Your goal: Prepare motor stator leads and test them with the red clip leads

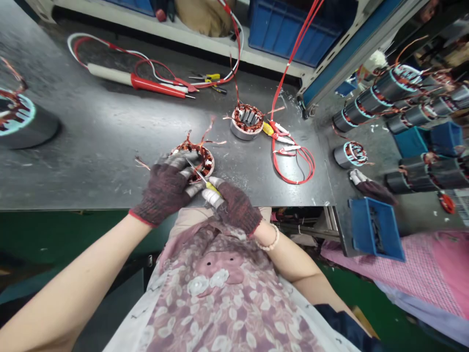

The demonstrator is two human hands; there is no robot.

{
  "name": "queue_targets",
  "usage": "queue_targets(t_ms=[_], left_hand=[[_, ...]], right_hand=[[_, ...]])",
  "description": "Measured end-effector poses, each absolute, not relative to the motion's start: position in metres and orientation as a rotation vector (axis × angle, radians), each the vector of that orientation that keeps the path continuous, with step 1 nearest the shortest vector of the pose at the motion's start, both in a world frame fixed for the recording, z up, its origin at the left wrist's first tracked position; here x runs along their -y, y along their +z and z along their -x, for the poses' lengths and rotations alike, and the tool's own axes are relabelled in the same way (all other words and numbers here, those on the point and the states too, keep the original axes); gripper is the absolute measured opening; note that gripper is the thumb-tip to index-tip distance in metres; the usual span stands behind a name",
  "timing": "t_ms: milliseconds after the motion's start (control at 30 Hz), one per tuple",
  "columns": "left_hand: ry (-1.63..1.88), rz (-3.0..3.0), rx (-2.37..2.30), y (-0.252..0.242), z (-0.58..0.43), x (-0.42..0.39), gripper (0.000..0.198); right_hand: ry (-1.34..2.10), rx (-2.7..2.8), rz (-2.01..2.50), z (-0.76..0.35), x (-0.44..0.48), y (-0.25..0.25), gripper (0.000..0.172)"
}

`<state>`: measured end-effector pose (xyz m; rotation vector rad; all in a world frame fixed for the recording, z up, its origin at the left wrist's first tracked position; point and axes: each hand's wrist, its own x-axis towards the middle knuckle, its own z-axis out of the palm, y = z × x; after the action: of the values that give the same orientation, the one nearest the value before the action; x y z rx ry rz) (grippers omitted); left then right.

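My left hand (166, 178), in a dark maroon glove with taped fingertips, is wrapped round the near-left side of a copper-wound motor stator (208, 164). Loose wire ends stick up from the stator's far side. In my right hand (232, 203), gloved the same way, is a screwdriver (210, 186) with a yellow handle. Its thin metal shaft points up and left across the stator's winding, close to my left fingers. Whether the tip touches the winding is hidden. A second stator (248, 122) stands upright beyond, to the right.
A red-and-white test probe (146, 83) with cables lies at the back, beside yellow-handled tools (212, 77). Red leads with clips (289, 146) coil on the right. A larger stator (29, 122) stands far left. Blue bins (377, 227), stacked stators (377, 98) and a person's pink clothing (432, 264) are at right.
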<state>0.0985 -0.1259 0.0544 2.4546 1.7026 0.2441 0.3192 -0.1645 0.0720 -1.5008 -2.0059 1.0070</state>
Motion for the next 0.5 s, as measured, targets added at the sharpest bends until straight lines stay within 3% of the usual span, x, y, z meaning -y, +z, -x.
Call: queue_targets(t_ms=[133,300,500], left_hand=[[0.571,-2.249,-1.827,0.051,-0.085,0.129,0.076],[0.272,-2.245,-1.684,0.056,-0.086,0.114,0.068],[0.228,-2.394,-1.522,0.061,-0.071,0.105,0.066]], right_hand=[[0.968,2.052,1.541,-0.327,0.183,0.055,0.045],[0.962,2.197,1.540,-0.302,0.184,0.051,0.052],[0.958,2.091,1.302,-0.342,0.183,0.031,0.046]])
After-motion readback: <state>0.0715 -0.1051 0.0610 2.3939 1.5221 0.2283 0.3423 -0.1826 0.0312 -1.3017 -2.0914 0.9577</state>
